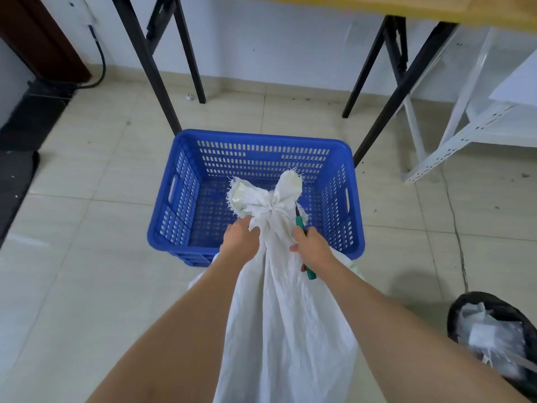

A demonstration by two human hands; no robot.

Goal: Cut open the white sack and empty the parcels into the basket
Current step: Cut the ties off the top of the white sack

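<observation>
A white woven sack (pixel 286 321) stands between my arms, its neck tied shut with frayed ends fanning out above the knot. My left hand (pixel 239 238) grips the sack's neck just below the knot on the left. On the right of the neck, my right hand (pixel 312 245) holds a green-handled knife (pixel 302 231), blade pointing up beside the knot. A blue perforated plastic basket (pixel 186 181) sits on the tiled floor just beyond the sack, with nothing visible inside. No parcels are visible.
Black table legs (pixel 151 65) stand behind the basket under a wooden tabletop. A white metal shelf frame (pixel 453 135) is at the right. A black bin (pixel 494 338) holding white scraps sits at the lower right. A black cable (pixel 100 62) runs along the wall at left.
</observation>
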